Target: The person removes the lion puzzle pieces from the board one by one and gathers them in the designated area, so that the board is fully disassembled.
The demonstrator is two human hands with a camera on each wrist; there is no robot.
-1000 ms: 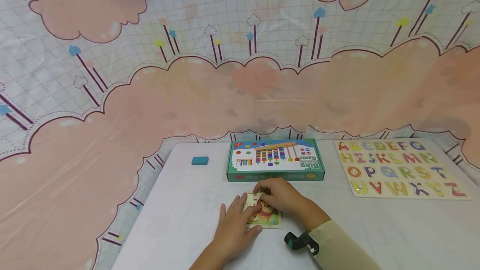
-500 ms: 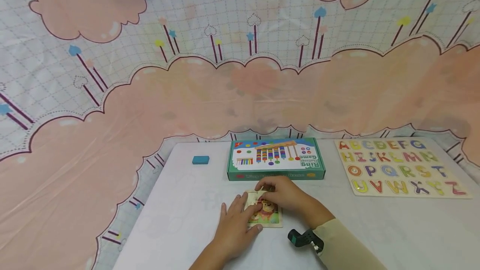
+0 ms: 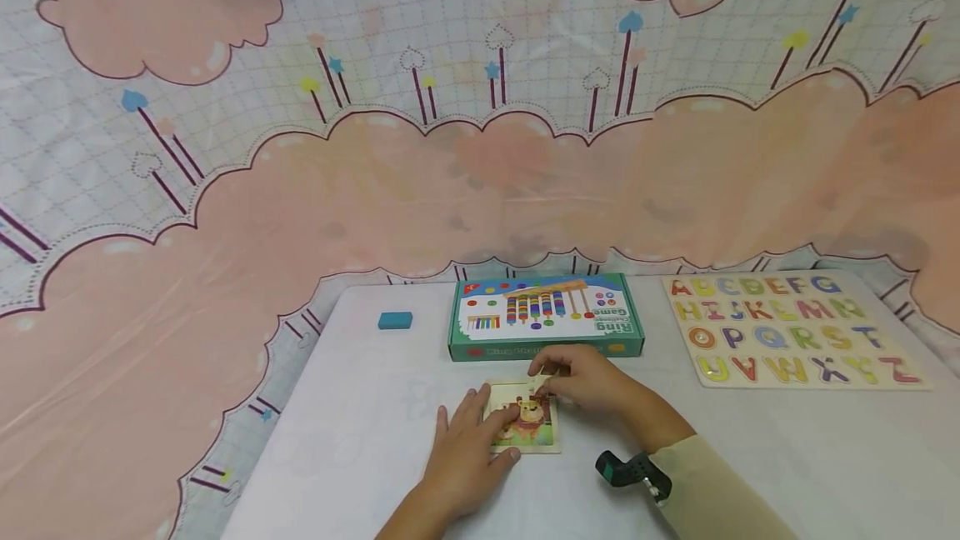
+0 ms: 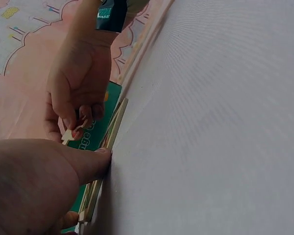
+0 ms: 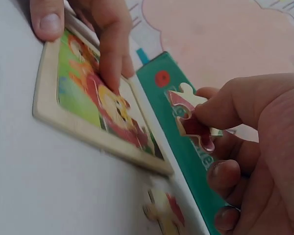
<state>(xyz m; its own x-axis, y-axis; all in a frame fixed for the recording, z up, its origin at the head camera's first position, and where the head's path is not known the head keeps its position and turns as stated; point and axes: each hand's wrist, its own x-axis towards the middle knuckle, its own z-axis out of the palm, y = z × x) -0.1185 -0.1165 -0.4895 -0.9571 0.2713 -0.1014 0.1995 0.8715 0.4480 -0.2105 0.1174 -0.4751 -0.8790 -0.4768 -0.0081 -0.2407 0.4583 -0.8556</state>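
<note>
A wooden jigsaw puzzle (image 3: pixel 534 433) with a cartoon bear picture lies in its tray on the table. My left hand (image 3: pixel 461 448) rests spread over its left side; in the right wrist view the index finger touches the picture and the thumb (image 5: pixel 48 24) lies on the tray's edge. Just past the puzzle's upper right corner, my right hand (image 3: pixel 588 382) pinches a puzzle piece (image 5: pixel 192 122), cream and red, between thumb and fingers, clear of the tray. A second puzzle piece (image 5: pixel 165 210), blurred, lies beside the tray; in the head view I cannot make it out.
A green Ring Challenge Game box (image 3: pixel 547 315) stands right behind the puzzle. A blue block (image 3: pixel 395 321) lies to the left of it. On the right is an alphabet board (image 3: pixel 798 332) with coloured letters. A patterned cloth (image 3: pixel 480 190) hangs behind the table.
My right hand has moved right, from over the puzzle's upper part to its corner, bringing a puzzle piece out of the tray. The left hand stays on the puzzle. The head view has shifted slightly.
</note>
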